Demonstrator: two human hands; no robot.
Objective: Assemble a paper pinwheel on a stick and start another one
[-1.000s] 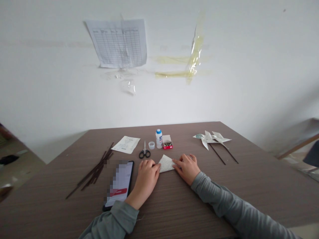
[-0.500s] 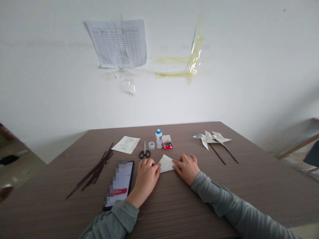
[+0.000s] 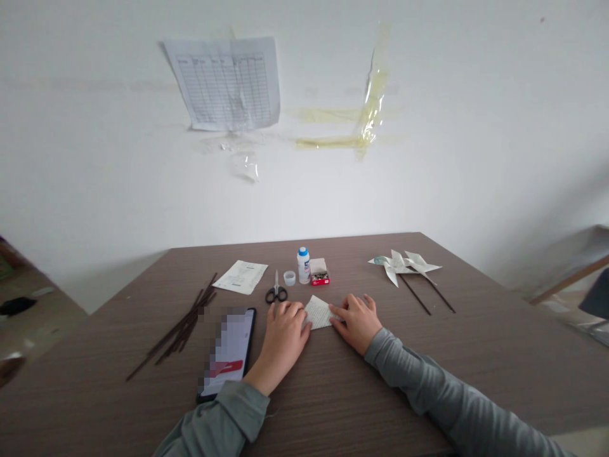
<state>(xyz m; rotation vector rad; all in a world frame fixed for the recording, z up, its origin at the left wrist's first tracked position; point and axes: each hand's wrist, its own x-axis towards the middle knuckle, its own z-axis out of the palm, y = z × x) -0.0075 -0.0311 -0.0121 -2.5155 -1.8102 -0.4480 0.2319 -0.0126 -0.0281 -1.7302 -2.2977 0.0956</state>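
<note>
A small folded sheet of printed paper (image 3: 318, 311), its peak pointing away from me, lies on the table between my hands. My left hand (image 3: 284, 330) is at its left corner, with bent fingers and the thumb on the lower edge. At the right corner, my right hand (image 3: 358, 322) has its thumb and index finger closed on the paper, the other fingers loosely curled. The left fingertips partly cover the paper's left side. Just beyond my left hand lie black-handled scissors (image 3: 276, 292).
Behind the paper stand a white glue bottle (image 3: 303, 266) with a blue cap, a small clear cup (image 3: 289, 278) and a red box of pins (image 3: 320, 278). Left are a phone (image 3: 228, 352), dark sticks (image 3: 185, 320) and paper sheets (image 3: 241, 277). Two paper pinwheels (image 3: 397, 263) lie right.
My left hand has slid slightly right and its thumb sits further along the paper's lower edge. My right hand stays in place.
</note>
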